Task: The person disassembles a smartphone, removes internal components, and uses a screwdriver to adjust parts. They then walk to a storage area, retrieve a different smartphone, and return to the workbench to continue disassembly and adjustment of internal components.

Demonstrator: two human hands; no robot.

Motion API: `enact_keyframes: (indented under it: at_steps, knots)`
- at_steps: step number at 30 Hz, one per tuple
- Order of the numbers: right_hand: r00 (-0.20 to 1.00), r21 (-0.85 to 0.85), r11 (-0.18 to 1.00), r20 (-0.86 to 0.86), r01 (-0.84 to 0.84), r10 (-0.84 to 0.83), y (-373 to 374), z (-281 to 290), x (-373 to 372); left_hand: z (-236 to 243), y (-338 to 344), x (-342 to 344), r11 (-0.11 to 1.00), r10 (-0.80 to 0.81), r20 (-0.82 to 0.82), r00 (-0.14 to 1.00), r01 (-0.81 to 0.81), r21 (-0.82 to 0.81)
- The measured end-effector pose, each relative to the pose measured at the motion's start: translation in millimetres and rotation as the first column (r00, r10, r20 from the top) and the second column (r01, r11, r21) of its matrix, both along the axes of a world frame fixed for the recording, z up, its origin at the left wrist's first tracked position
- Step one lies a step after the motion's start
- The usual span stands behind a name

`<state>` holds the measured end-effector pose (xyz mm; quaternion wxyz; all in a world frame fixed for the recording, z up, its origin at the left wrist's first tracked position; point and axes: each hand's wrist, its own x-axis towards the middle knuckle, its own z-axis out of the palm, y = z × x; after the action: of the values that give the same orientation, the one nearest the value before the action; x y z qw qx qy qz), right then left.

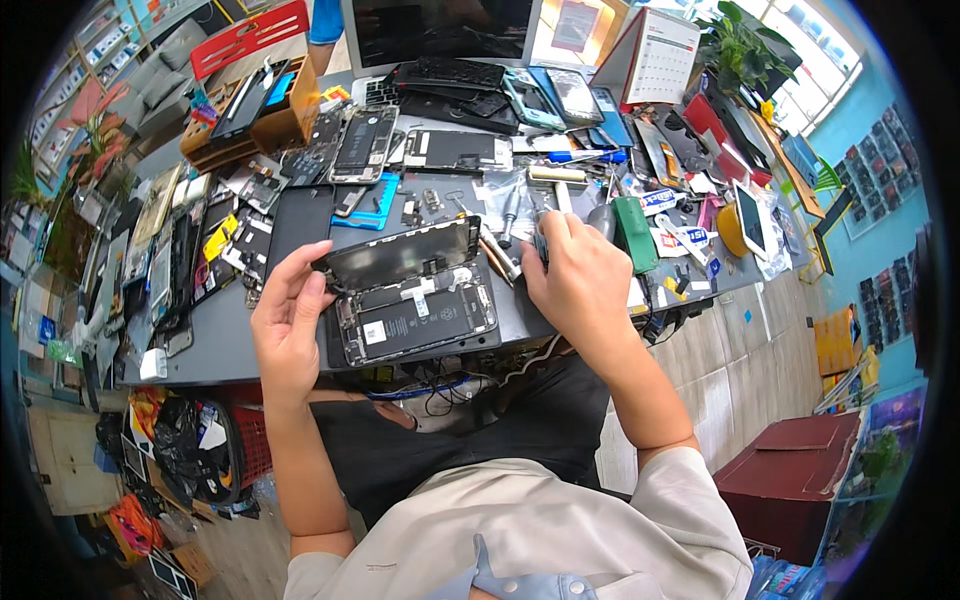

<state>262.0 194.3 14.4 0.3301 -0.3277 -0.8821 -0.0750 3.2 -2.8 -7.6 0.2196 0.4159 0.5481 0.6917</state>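
An opened phone (414, 322) lies at the desk's front edge, battery and inner parts exposed, with its dark screen panel (395, 250) raised along the back edge. My left hand (295, 320) pinches the panel's left end between thumb and fingers. To the right of the phone, my right hand (578, 280) is curled with its back to the camera, over several thin tools (510, 225); what its fingers grip is mostly hidden. A green object (637, 235) lies just right of that hand.
The grey desk (215, 365) is crowded with phones and parts (455, 150). A laptop (440, 30), desk calendar (655, 55) and wooden organizer (290, 130) stand at the back. A yellow cylinder (733, 235) sits at right. A red basket (255, 450) is below at left.
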Motion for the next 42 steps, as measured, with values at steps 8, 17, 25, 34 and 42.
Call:
enact_keyframes:
  at_steps: [8, 17, 25, 34, 42]
  knots:
    - [0.983, -0.033, 0.999, -0.184, -0.005, -0.001, 67, 34, 63, -1, 0, 2, 1.000, 0.012, 0.002, 1.000, -0.012, -0.002]
    - [0.958, -0.159, 0.959, -0.130, 0.234, -0.256, 90, 25, 169, -8, 0, -1, 0.993, 0.009, -0.057, 0.998, -0.003, 0.115]
    - [0.969, -0.240, 0.963, -0.238, -0.126, 0.067, 44, 42, 116, -2, -1, -2, 0.980, -0.070, -0.097, 0.993, 0.087, 0.176]
    - [0.884, -0.201, 0.865, -0.195, -0.459, 0.424, 0, 36, 62, -2, -6, -5, 0.979, -0.097, -0.153, 0.983, 0.122, 0.160]
    - [0.860, -0.166, 0.843, -0.112, -0.511, 0.498, -8, 19, 32, -3, -4, -5, 0.983, -0.101, -0.126, 0.987, 0.118, 0.137]
